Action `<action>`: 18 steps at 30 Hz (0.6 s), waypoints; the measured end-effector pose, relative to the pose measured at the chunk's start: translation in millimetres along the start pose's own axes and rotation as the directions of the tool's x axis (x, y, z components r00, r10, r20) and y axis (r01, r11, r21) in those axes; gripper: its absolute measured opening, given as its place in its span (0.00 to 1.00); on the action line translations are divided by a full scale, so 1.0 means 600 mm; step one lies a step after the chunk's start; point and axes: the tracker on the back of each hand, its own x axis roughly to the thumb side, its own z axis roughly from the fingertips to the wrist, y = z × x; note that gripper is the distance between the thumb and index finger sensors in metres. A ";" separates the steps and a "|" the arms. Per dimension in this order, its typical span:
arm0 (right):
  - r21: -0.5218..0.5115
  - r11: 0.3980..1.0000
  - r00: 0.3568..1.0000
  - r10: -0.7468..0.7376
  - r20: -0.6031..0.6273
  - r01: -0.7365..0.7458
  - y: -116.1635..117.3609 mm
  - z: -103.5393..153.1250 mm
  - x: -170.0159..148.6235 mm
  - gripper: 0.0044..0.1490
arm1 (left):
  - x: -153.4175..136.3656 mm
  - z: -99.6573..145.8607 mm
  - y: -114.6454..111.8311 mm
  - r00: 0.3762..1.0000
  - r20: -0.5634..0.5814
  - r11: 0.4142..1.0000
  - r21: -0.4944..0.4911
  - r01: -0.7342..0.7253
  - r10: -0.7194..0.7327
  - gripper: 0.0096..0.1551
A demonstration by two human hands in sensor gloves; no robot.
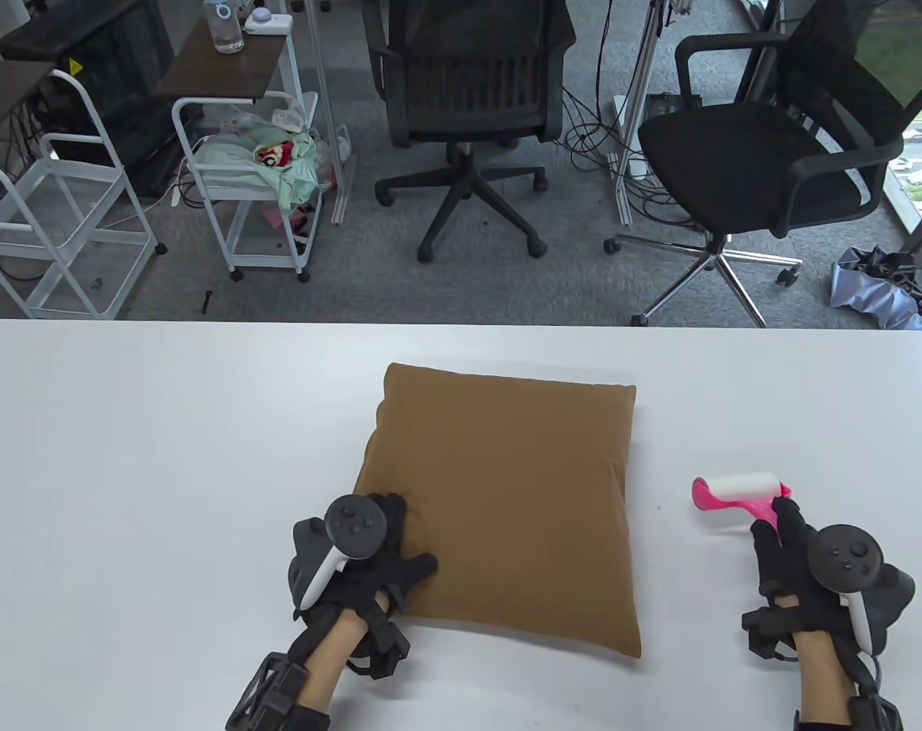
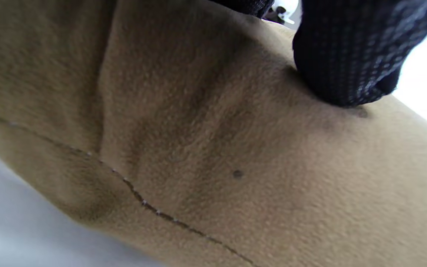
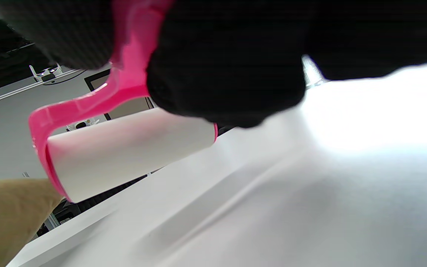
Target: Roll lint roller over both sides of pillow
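Now, nearest first:
Left hand [image 1: 362,567]: lying spread, fingers pressing the pillow's near-left corner, gripping nothing.
Right hand [image 1: 792,567]: fingers closing around the pink handle of the lint roller [image 1: 737,493], its white roll sticking out beyond the fingertips.
Pillow [image 1: 506,502]: lying flat on the table [image 1: 164,457], between both hands; soft, light, dimpling under fingertips, probably best held at corners.

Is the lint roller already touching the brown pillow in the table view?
No. The lint roller, held by the right hand, is to the right of the pillow, with bare white table between them.
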 end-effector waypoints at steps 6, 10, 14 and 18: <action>0.006 1.000 0.998 0.009 0.054 -0.009 0.006 0.003 0.030 0.37 | -0.016 0.001 -0.009 0.999 0.019 0.999 0.030 -0.031 0.030 0.57; 0.029 0.997 0.994 -0.068 0.084 0.066 0.002 0.004 0.084 0.38 | -0.021 0.002 -0.012 0.998 0.027 0.999 -0.011 -0.050 0.050 0.57; 0.081 0.992 0.992 -0.106 0.072 0.100 -0.006 -0.010 0.156 0.40 | -0.025 0.002 -0.017 0.998 0.026 0.997 -0.054 -0.051 0.052 0.58; 0.165 0.983 0.995 -0.086 0.052 0.076 -0.003 -0.028 0.232 0.42 | -0.021 0.006 -0.023 1.000 0.022 1.000 -0.017 -0.005 0.006 0.58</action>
